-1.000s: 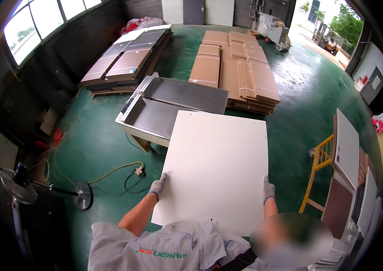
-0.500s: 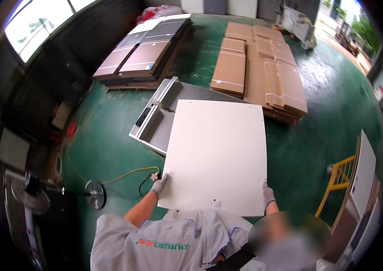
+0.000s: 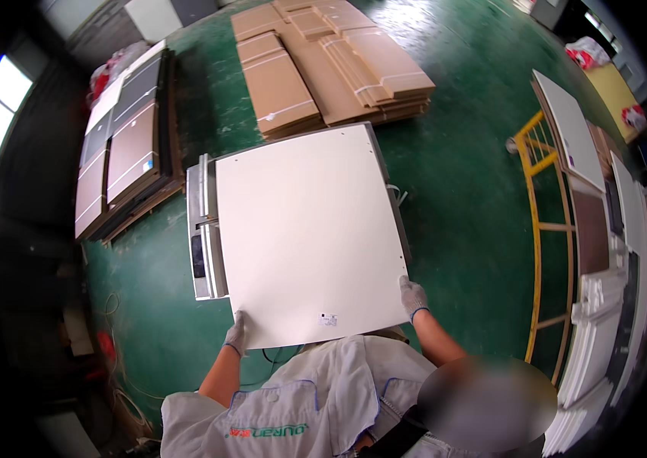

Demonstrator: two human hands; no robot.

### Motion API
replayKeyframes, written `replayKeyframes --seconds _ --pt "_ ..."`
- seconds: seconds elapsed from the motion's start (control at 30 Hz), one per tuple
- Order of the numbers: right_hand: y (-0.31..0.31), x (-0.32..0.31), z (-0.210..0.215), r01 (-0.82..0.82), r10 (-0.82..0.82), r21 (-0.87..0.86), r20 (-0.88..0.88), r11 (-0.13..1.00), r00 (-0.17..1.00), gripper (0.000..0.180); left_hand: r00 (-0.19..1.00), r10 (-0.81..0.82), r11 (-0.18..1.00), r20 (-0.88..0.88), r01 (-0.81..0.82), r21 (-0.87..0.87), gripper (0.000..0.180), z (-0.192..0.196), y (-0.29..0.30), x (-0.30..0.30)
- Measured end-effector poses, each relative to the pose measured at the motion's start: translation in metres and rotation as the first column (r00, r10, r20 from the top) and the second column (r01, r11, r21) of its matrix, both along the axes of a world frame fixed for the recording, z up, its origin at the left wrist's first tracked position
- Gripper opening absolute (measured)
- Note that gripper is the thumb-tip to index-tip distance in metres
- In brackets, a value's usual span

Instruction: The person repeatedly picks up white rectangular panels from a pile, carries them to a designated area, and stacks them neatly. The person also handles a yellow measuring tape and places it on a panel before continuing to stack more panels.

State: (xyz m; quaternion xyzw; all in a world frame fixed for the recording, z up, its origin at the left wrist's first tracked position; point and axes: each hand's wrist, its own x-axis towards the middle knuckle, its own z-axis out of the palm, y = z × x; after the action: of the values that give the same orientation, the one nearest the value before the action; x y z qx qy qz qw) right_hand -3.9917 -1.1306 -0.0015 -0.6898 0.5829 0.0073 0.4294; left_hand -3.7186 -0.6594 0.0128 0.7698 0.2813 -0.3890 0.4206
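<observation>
A large white panel (image 3: 308,237) spans the space in front of me, its near edge close to my body. My left hand (image 3: 236,333), in a light work glove, is closed on its near left corner, thumb on top. On the right side edge, my gloved right hand (image 3: 413,296) grips it a little farther from that edge. A small printed label (image 3: 328,320) sits near the front edge, and small holes show by the far corners. Beyond and below lies a grey unit with pale metal rails (image 3: 206,191), mostly hidden by the panel.
Strapped brown boards (image 3: 346,69) lie stacked ahead. A pile of grey and brown panels (image 3: 131,153) stands at the far left. On the right, a yellow-framed cart (image 3: 535,229) holds upright panels (image 3: 568,130). A cable (image 3: 121,397) runs over the green floor at the left.
My view has turned to the right, so the stacks appear farther left and the cart shows more. The white panel has swung round with me and now covers more of the grey unit; both hands keep their grip.
</observation>
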Motion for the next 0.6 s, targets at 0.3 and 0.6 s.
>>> replayKeyframes --seconds 0.3,0.6 --pt "0.025 -0.033 -0.028 -0.12 0.121 -0.016 0.088 0.993 0.989 0.05 0.91 -0.406 0.898 -0.079 0.382 -0.218 0.078 -0.049 -0.064 0.008" --pt "0.055 -0.346 -0.015 0.322 -0.322 0.015 0.081 0.947 0.943 0.068 0.056 -0.995 0.041 0.088 0.986 -0.164 0.064 -0.078 -0.368 -0.226"
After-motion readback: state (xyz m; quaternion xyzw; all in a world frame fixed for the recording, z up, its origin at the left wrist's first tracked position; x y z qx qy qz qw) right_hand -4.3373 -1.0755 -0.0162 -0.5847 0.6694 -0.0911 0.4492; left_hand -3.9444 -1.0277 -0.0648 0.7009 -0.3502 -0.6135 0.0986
